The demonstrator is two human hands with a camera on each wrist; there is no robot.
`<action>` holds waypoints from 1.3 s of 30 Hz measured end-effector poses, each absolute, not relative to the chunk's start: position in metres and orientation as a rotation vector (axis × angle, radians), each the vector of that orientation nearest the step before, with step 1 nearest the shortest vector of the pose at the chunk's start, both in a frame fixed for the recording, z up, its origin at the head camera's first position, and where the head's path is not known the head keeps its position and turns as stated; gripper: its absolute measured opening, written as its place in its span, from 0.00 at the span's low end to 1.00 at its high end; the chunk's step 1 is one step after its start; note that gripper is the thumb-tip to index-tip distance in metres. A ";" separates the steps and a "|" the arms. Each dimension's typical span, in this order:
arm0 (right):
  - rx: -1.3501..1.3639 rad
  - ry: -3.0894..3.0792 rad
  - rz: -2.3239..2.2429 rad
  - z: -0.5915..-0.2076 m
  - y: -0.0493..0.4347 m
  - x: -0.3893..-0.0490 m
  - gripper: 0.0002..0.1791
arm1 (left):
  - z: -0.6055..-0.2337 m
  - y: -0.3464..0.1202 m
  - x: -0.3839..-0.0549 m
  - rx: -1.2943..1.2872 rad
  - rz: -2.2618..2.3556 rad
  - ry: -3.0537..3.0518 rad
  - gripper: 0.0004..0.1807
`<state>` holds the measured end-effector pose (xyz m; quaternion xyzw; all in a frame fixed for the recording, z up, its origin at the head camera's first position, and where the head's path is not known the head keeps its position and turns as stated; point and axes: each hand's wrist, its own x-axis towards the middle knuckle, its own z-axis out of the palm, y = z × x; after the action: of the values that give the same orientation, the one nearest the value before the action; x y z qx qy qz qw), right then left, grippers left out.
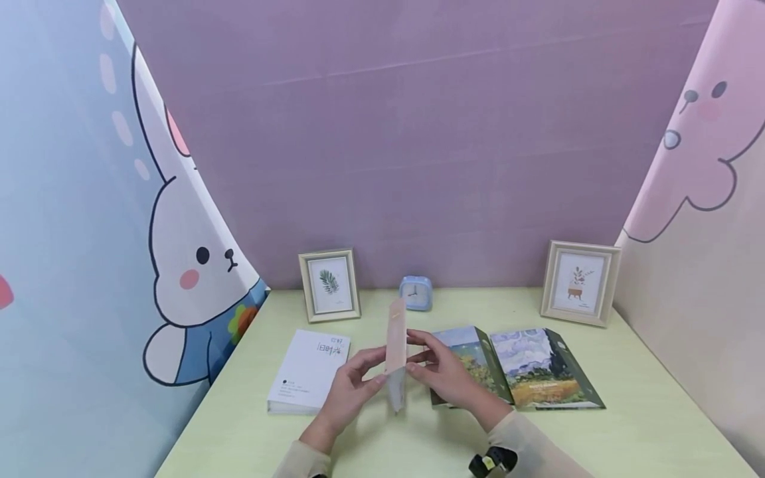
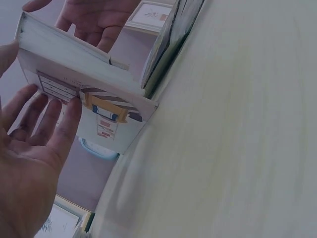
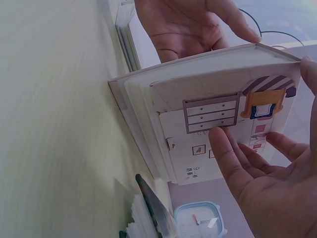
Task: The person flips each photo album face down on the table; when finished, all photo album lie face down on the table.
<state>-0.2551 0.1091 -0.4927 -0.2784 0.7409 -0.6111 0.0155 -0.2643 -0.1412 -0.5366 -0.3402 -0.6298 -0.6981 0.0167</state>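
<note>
A pale book (image 1: 396, 345) stands upright, edge toward me, between my hands over the middle of the table. Drawn furniture decorates its covers in both wrist views, with a chest of drawers (image 3: 212, 114) among the drawings. From the left, my left hand (image 1: 352, 388) holds it, fingers on the cover and thumb at the near edge. My right hand (image 1: 445, 372) grips the opposite side, its fingers spread over the cover in the right wrist view. The lower edge of the book comes down close to the tabletop (image 2: 223, 148).
At left lies a white book (image 1: 307, 372). Two books with painted landscape covers, a nearer-in one (image 1: 478, 362) and an outer one (image 1: 540, 372), lie at right. Behind stand a left picture frame (image 1: 329, 285), a blue clock (image 1: 416, 293) and a right picture frame (image 1: 581, 284).
</note>
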 end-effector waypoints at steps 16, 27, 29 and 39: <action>-0.793 2.279 -1.937 -0.501 0.120 -0.254 0.35 | -0.540 -0.140 -0.263 -1.021 -2.100 -2.238 0.26; -0.809 2.161 -2.015 -0.502 0.124 -0.253 0.36 | -0.542 -0.140 -0.264 -0.986 -2.118 -2.281 0.29; -0.806 2.141 -2.028 -0.502 0.125 -0.253 0.37 | -0.542 -0.140 -0.264 -0.978 -2.107 -2.295 0.30; -0.836 2.110 -2.037 -0.505 0.130 -0.250 0.39 | -0.540 -0.142 -0.262 -1.014 -2.091 -2.331 0.33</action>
<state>-0.2505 0.1305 -0.5051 -0.2737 0.6911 -0.6673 0.0462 -0.2624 -0.1420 -0.5402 -0.3071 -0.7062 -0.6335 -0.0748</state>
